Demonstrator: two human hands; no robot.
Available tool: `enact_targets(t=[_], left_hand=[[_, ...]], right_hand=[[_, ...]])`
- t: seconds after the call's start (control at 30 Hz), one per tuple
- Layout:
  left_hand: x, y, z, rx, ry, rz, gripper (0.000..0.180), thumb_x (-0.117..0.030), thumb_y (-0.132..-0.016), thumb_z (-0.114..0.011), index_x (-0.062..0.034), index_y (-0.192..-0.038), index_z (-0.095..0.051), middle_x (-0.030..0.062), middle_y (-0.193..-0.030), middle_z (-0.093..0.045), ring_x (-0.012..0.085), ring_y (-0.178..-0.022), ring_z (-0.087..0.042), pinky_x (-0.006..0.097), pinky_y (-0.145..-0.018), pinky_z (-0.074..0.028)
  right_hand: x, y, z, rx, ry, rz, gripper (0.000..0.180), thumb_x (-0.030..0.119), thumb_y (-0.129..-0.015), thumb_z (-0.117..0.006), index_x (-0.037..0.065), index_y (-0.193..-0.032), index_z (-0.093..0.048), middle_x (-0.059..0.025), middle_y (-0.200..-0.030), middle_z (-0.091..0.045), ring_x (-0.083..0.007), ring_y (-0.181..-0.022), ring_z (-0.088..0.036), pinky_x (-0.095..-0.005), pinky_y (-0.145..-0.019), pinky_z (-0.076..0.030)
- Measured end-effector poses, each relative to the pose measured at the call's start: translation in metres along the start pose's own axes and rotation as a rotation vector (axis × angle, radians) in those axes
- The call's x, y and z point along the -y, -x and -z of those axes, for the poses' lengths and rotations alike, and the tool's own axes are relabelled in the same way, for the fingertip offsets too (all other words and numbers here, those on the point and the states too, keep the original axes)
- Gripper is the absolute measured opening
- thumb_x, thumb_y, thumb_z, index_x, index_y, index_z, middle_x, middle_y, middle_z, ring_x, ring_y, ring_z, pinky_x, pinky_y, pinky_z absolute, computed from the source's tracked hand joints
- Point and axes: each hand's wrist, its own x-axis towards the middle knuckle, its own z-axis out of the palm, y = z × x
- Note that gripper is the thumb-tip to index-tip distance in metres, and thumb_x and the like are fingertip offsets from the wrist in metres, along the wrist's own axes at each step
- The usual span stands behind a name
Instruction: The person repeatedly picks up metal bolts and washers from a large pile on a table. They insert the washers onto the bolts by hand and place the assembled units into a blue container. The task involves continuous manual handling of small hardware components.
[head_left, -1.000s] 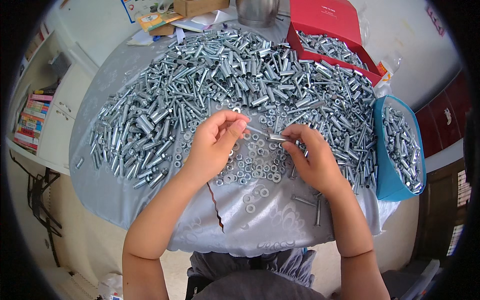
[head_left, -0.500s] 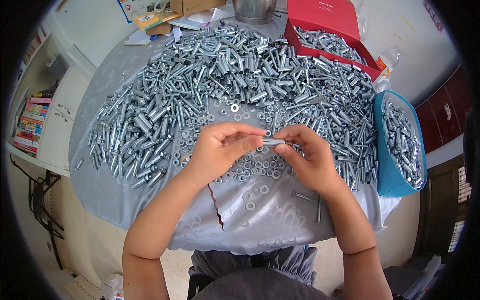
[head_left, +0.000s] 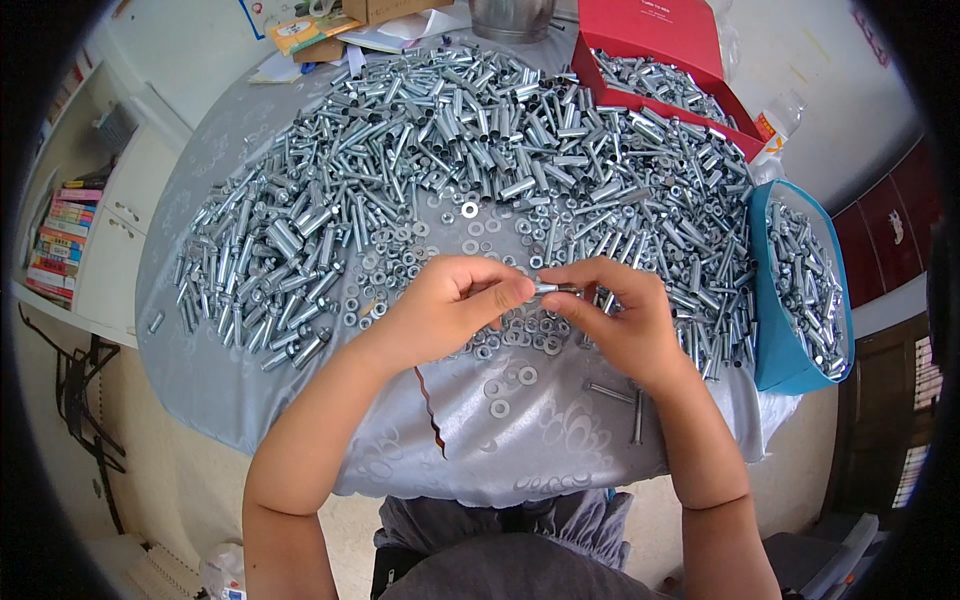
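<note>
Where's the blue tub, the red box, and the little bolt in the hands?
blue tub point(head_left: 768, 330), head view, its outer side wall.
red box point(head_left: 660, 30), head view, its open lid.
bolt point(head_left: 553, 289), head view, shaft between the fingertips.

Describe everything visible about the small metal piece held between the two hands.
The bolt is a short, shiny, silver-grey metal piece, lying roughly level above the grey tablecloth. The left hand pinches one end with its fingertips and the right hand grips the other, so only its middle shows. Whether a sleeve or washer sits on it cannot be told. Loose washers lie beneath.
</note>
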Motion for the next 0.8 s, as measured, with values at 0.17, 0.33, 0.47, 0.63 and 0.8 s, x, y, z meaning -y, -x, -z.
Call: enact_targets(t=[0.17,0.33,0.47,0.63,0.8], left_hand=[[0.014,-0.001,0.001,-0.151,-0.062,-0.066,0.039,-0.035,-0.091,-0.045,-0.0021,-0.073,-0.055,-0.0042,-0.057,-0.041,0.0039,-0.054,-0.035,0.020,-0.049,-0.029],[0.015,-0.002,0.004,-0.309,-0.057,-0.071,0.042,-0.038,-0.092,-0.040,-0.0039,-0.069,-0.050,-0.0039,-0.058,-0.039,0.0052,-0.054,-0.035,0.022,-0.050,-0.031],[0.020,-0.005,0.009,-0.355,0.030,-0.059,0.040,-0.038,-0.093,-0.038,-0.0047,-0.071,-0.048,-0.0038,-0.059,-0.038,0.0066,-0.054,-0.037,0.022,-0.053,-0.034],[0.024,-0.007,0.011,-0.348,-0.019,-0.165,0.040,-0.037,-0.093,-0.038,-0.0071,-0.067,-0.043,-0.0045,-0.057,-0.035,0.0058,-0.052,-0.033,0.022,-0.050,-0.031],[0.020,-0.007,0.008,-0.331,-0.019,-0.167,0.039,-0.035,-0.093,-0.040,-0.0085,-0.064,-0.041,-0.0047,-0.058,-0.035,0.0054,-0.051,-0.032,0.022,-0.049,-0.031]], right_hand=[[0.002,0.000,0.006,-0.019,0.070,-0.063,0.013,0.006,-0.077,-0.064,0.003,-0.089,-0.064,-0.0063,-0.084,-0.065,-0.0122,-0.071,-0.060,-0.0242,-0.062,-0.045],[-0.002,-0.003,0.018,0.030,0.331,0.115,0.012,0.007,-0.069,-0.067,0.004,-0.080,-0.063,-0.0063,-0.075,-0.061,-0.0210,-0.068,-0.057,-0.0311,-0.064,-0.045],[-0.001,-0.005,0.029,0.120,0.548,0.225,0.016,0.011,-0.062,-0.070,0.006,-0.074,-0.062,-0.0047,-0.073,-0.056,-0.0256,-0.072,-0.050,-0.0352,-0.070,-0.042],[0.001,0.000,0.030,0.177,0.587,0.086,0.016,0.013,-0.061,-0.072,0.007,-0.072,-0.062,-0.0049,-0.079,-0.054,-0.0248,-0.080,-0.049,-0.0345,-0.075,-0.039],[-0.005,0.001,0.028,0.174,0.558,0.126,0.016,0.008,-0.059,-0.072,0.004,-0.072,-0.062,-0.0053,-0.073,-0.054,-0.0230,-0.074,-0.051,-0.0330,-0.070,-0.041]])
